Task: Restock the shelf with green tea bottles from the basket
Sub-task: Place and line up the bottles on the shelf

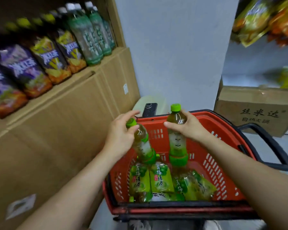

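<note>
Closest to the camera is the red basket (pixel 211 171), with several green tea bottles (pixel 161 178) lying flat on its bottom, labels up. Just above those, both hands are over the basket, each with a bottle. The left hand (pixel 121 130) is wrapped around the neck and cap of a tilted bottle (pixel 142 143) – cap leaning left, bottom hanging just over the ones lying down. The right hand (pixel 191 125) pinches the shoulder of an upright bottle (pixel 177 138) between thumb and fingers (the green cap pokes out above the hand). The black handle (pixel 271 143) is folded out to the right. Behind the far rim sits a dark phone (pixel 149 109) on something pale. To the left, cardboard boxes (pixel 65 122) form the shelf – a row of drink bottles (pixel 60 50) stands on top, blurry, purple and yellow labels, then green ones toward the wall. Another cardboard box (pixel 256 110) sits far right.
</note>
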Demonstrator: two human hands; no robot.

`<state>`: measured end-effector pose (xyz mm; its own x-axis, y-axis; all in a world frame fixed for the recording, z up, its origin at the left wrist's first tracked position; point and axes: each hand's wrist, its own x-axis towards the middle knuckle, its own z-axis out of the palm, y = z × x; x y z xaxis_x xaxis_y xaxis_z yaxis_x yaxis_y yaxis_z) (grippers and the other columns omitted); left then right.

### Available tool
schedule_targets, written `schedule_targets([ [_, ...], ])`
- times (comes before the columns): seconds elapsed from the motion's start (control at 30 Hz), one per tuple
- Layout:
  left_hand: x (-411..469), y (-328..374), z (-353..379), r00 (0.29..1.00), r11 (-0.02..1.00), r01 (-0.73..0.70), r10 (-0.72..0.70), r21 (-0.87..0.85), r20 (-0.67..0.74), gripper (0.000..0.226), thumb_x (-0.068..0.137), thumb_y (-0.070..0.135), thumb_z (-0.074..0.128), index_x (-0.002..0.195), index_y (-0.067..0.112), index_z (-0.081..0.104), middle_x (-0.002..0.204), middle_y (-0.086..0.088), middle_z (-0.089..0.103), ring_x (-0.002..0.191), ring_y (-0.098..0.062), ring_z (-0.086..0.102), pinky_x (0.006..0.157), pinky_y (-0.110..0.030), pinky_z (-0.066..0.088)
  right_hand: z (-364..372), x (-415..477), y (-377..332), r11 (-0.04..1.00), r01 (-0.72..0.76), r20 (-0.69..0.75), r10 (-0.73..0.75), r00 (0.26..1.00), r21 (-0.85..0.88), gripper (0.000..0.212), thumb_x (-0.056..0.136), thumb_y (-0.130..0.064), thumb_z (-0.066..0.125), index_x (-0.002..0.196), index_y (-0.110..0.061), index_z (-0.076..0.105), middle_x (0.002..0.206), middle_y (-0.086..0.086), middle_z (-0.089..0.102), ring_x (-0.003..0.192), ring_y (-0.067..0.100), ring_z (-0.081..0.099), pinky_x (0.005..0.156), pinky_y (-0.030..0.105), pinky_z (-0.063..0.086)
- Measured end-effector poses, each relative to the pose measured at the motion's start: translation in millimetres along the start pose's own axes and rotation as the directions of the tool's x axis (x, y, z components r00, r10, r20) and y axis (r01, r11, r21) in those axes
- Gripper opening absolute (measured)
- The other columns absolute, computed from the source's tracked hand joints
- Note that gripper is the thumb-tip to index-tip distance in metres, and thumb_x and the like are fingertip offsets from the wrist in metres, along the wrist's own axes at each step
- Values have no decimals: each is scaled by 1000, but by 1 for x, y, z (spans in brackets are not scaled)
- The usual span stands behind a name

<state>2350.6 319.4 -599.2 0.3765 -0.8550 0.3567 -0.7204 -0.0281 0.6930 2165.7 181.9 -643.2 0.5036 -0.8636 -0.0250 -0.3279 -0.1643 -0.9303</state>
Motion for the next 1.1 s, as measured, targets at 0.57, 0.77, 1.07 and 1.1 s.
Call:
schedule_targets([
  [0.57,-187,127,-337,773,969,-247,188,-14,-606,70,79,-19,46,115,41,52,99,-4,59,96,-25,63,93,-44,52,157,-195,-289,758,440,110,-550,828,482,61,49,-72,75,104,-47,62,128,-3,61,116,17,60,91,37,54],
  [0.77,-234,107,-425,629,979,-190,181,77,-756,71,78,-20,46,104,46,55,96,0,57,93,-25,64,82,-33,52,238,-231,-359,640,456,123,-652,748,618,49,75,-40,72,120,-34,53,117,-2,63,100,9,65,76,19,54],
  [1.07,-256,44,-474,698,968,58,135,243,-704,75,83,-16,47,126,45,45,102,3,57,92,-20,58,72,-19,46,345,-227,-385,696,269,329,-597,731,666,63,69,-54,74,125,-40,50,134,0,54,118,19,57,98,43,50],
  [1.1,-258,38,-479,684,966,86,121,245,-719,75,84,-15,48,129,45,42,102,3,58,91,-19,58,70,-16,46,354,-225,-385,708,267,340,-590,733,653,58,68,-56,75,119,-45,49,137,-1,52,122,20,54,101,45,48],
])
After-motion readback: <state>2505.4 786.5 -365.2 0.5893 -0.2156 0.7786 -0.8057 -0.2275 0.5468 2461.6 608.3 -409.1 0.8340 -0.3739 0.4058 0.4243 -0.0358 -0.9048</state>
